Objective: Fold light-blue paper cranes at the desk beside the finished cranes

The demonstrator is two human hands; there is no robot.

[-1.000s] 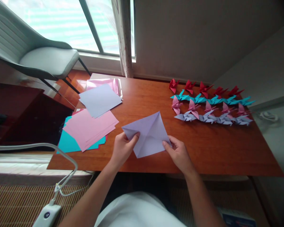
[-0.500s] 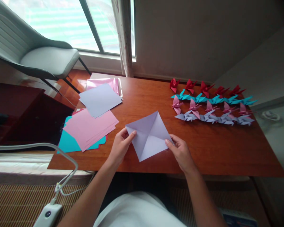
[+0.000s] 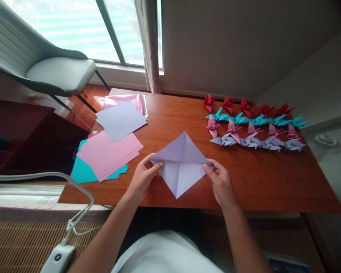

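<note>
The left hand (image 3: 144, 174) and right hand (image 3: 221, 181) grip opposite side corners of a creased lavender paper sheet (image 3: 182, 167) near the front edge of the wood-grained tabletop (image 3: 170, 117), thumbs on top. From my remote feed, the sheet forms a diamond, one corner aimed away from the wearer, another toward the body; its diagonals look about equal. Creases cross on its matte face. Sharp-winged paper cranes (image 3: 246, 108) stand in rows at right; I cannot read the mark on a white device (image 3: 52, 265).
</note>
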